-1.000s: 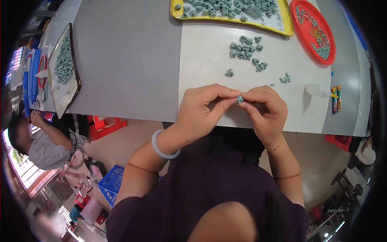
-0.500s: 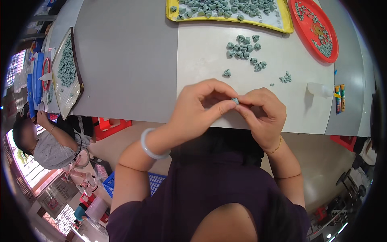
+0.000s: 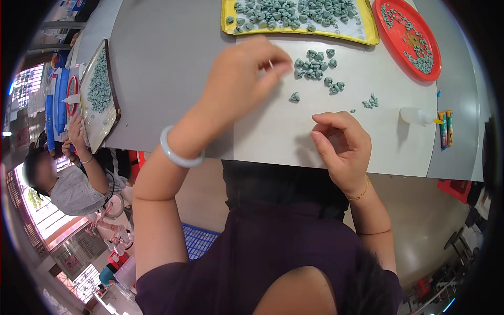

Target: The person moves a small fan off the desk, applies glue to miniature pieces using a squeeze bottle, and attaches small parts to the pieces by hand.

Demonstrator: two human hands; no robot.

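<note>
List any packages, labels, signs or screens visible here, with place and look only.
Small squeeze bottle: lying on the table by the right hand, clear white body, yellow tip.
Two small tubes: beside the bottle at the table's right edge, narrow, printed in orange, green and yellow.
No signs or screens can be made out.

Two small tube-shaped packs (image 3: pixel 445 129) lie side by side at the right edge of the counter (image 3: pixel 168 63), one orange, one green and yellow, just right of a small clear squeeze bottle (image 3: pixel 417 116) with a yellow tip. Far left, blue packages (image 3: pixel 55 102) stand beside a tray; details too small to tell. No signs or screens.
</note>
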